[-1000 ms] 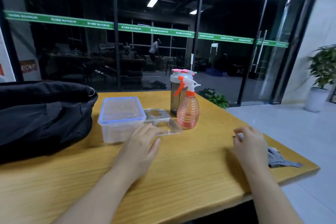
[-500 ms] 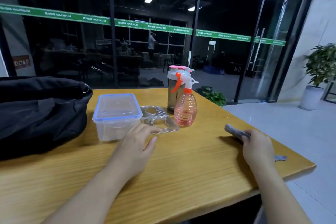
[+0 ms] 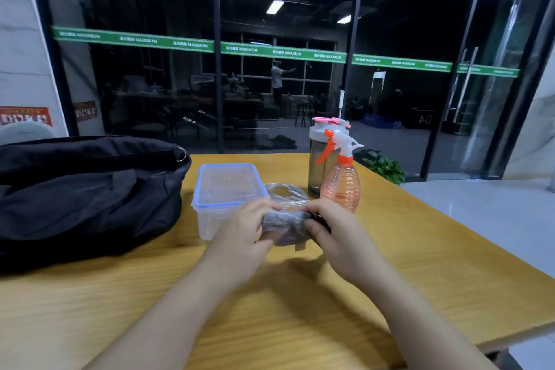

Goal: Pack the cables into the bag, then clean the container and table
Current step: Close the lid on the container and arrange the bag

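Head cam has us with both hands on a crumpled grey cloth [image 3: 283, 227], fuzzy looking; left hand [image 3: 240, 230] and right hand [image 3: 336, 228] each closed on one end, holding it just above the wood-grain table [image 3: 300, 309]; clear boxy container [image 3: 223, 192] with blue rim sits right behind; soft black bag [image 3: 87, 189] on the left; ribbed pink spray bottle [image 3: 341, 183] beside a smoky shaker bottle [image 3: 318, 165].

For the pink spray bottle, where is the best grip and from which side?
Probably the narrow neck just under the orange trigger of the spray bottle, approached from the right. It stands upright, its belly is wide and ribbed, the shaker bottle crowds its rear left, and both hands, holding the cloth, occupy the front.
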